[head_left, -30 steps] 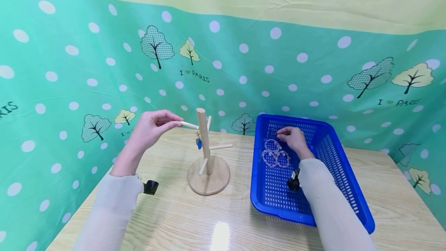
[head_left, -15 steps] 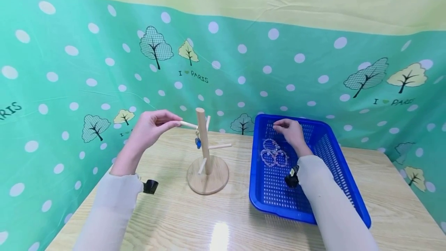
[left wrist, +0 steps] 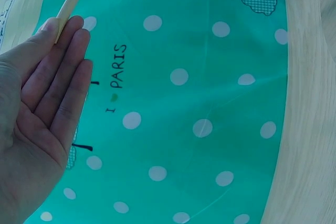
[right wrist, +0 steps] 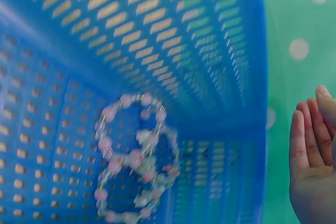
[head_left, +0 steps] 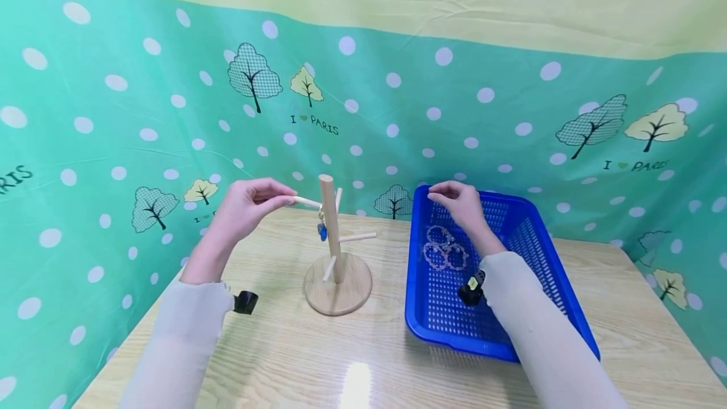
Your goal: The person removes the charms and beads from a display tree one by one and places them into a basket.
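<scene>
My left hand [head_left: 244, 207] pinches the outer end of a wooden peg [head_left: 308, 202] between thumb and fingers. This peg juts from the upright post of a round-based wooden stand [head_left: 332, 238]. From the same peg, close to the post, hangs a keychain with a blue figure [head_left: 322, 231]. Over the back left corner of a blue plastic basket [head_left: 413, 295] is my right hand [head_left: 459, 204], its fingers loosely bent and nothing visible between them. Several pink and clear bead bracelets [head_left: 445, 250] lie together on the basket floor; the right wrist view shows those bracelets [right wrist: 131, 156] blurred.
Other pegs [head_left: 359, 237] stick out of the post in different directions. A light wooden table [head_left: 272, 346] carries stand and basket. Behind it hangs a green dotted curtain [head_left: 392, 106] with printed trees. A small black camera [head_left: 245, 302] sits at the left wrist.
My right hand has risen from over the basket's interior and moved left and back to its far left corner. The left hand keeps its pinch on the peg.
</scene>
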`<state>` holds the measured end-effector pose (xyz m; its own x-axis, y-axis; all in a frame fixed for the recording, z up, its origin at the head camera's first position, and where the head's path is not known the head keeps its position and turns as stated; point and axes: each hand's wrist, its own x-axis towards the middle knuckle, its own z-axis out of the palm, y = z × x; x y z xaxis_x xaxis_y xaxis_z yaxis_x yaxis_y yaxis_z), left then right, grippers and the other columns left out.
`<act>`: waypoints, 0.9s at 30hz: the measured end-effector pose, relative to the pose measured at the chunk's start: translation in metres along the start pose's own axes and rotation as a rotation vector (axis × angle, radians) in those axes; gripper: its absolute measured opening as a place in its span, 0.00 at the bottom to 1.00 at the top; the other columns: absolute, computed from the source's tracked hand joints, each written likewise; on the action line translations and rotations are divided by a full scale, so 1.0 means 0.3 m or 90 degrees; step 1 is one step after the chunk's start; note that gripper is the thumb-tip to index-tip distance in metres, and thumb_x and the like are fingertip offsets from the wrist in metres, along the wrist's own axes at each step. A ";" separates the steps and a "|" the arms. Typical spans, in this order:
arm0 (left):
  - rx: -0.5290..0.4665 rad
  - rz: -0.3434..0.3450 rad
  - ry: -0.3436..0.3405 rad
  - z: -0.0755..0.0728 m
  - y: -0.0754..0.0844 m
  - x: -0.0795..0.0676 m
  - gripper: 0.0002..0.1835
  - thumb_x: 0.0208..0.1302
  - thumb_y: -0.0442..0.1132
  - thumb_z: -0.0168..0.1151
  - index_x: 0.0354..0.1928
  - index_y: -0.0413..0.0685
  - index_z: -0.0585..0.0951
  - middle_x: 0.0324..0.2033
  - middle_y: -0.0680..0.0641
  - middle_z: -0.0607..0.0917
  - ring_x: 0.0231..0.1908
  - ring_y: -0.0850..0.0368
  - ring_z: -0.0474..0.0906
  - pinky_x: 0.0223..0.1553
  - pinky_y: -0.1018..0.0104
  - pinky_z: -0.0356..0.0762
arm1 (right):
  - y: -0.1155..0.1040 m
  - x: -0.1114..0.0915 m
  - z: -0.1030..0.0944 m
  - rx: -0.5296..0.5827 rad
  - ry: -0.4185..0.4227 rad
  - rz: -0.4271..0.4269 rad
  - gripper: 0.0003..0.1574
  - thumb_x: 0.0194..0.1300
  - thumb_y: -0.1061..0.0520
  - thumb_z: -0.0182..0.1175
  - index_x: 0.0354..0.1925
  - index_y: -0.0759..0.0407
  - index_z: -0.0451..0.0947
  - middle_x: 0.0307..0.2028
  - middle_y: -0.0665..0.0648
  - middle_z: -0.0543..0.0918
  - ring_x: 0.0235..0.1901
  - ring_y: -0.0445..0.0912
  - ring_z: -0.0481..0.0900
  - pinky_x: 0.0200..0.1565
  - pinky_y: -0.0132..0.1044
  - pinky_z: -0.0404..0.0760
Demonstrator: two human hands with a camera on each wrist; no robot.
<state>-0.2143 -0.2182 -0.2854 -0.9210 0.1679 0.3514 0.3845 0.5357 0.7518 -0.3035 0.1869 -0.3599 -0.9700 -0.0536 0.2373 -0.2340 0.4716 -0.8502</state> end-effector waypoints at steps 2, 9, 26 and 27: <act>0.000 0.000 0.001 0.001 -0.001 0.001 0.10 0.65 0.42 0.68 0.43 0.44 0.88 0.37 0.49 0.91 0.35 0.73 0.84 0.39 0.73 0.81 | -0.023 -0.004 0.010 0.010 -0.007 -0.008 0.18 0.69 0.50 0.64 0.51 0.60 0.83 0.50 0.62 0.86 0.43 0.38 0.81 0.52 0.37 0.80; 0.003 0.008 0.010 0.006 0.000 -0.002 0.10 0.66 0.41 0.67 0.43 0.44 0.88 0.38 0.45 0.91 0.35 0.74 0.84 0.39 0.75 0.82 | -0.098 -0.030 0.049 0.035 -0.048 -0.045 0.18 0.68 0.51 0.65 0.50 0.61 0.83 0.49 0.61 0.86 0.42 0.36 0.81 0.47 0.30 0.80; 0.107 0.107 0.170 0.067 0.005 -0.053 0.06 0.65 0.38 0.67 0.41 0.47 0.89 0.36 0.44 0.91 0.36 0.59 0.88 0.41 0.89 0.75 | -0.222 -0.122 0.131 0.057 -0.168 -0.084 0.11 0.65 0.55 0.68 0.45 0.59 0.86 0.43 0.59 0.88 0.42 0.49 0.86 0.44 0.31 0.84; 0.111 0.114 0.183 0.072 0.006 -0.055 0.06 0.65 0.38 0.68 0.41 0.47 0.89 0.36 0.44 0.91 0.37 0.55 0.88 0.42 0.89 0.75 | -0.226 -0.126 0.134 0.056 -0.175 -0.082 0.11 0.65 0.56 0.68 0.44 0.58 0.86 0.43 0.59 0.88 0.42 0.48 0.86 0.45 0.32 0.84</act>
<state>-0.1997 -0.2023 -0.3019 -0.7758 0.0458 0.6294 0.4983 0.6564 0.5665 -0.2536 0.1215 -0.3300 -0.9108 -0.3492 0.2202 -0.3493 0.3676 -0.8619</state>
